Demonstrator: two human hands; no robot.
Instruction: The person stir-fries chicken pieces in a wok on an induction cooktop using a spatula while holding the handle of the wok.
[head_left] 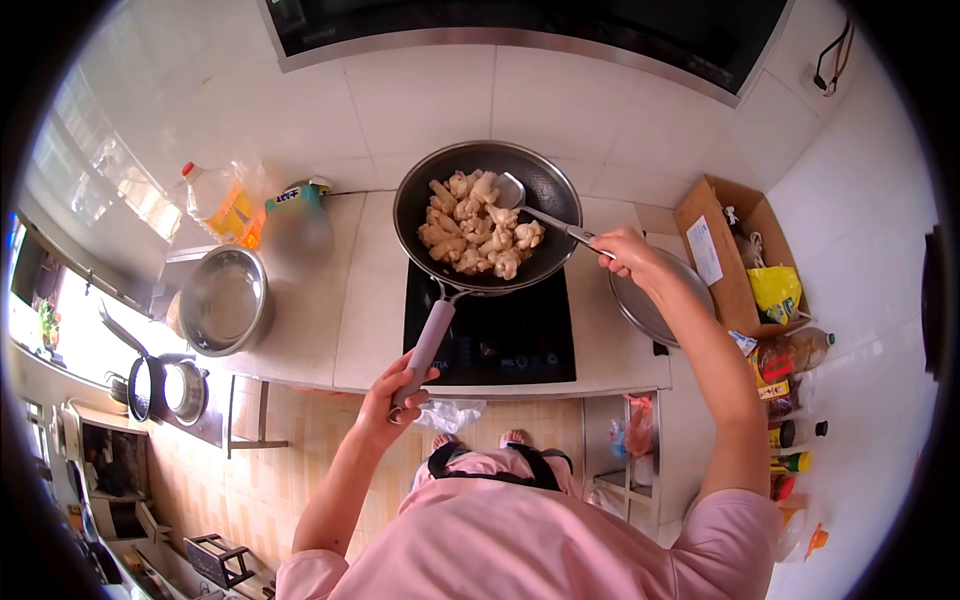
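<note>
My left hand (392, 396) is wrapped round the lilac handle of a dark wok (548, 258). The wok stands at the back of a black glass cooktop (490, 345). Pale, browned lumps that look like chicken pieces (468, 225) are heaped in it. My right hand (626, 254) grips the metal handle of a spatula (548, 219). Its blade lies among the pieces at the wok's right side. Partly behind my right forearm, a round lid (634, 305) rests on the counter.
A steel bowl (222, 300) and an oil bottle (218, 205) stand on the left. To the right are a cardboard box (722, 250) and several bottles (795, 352) along the wall. A range hood (520, 35) overhangs the back. A smaller pan (146, 388) sits far left.
</note>
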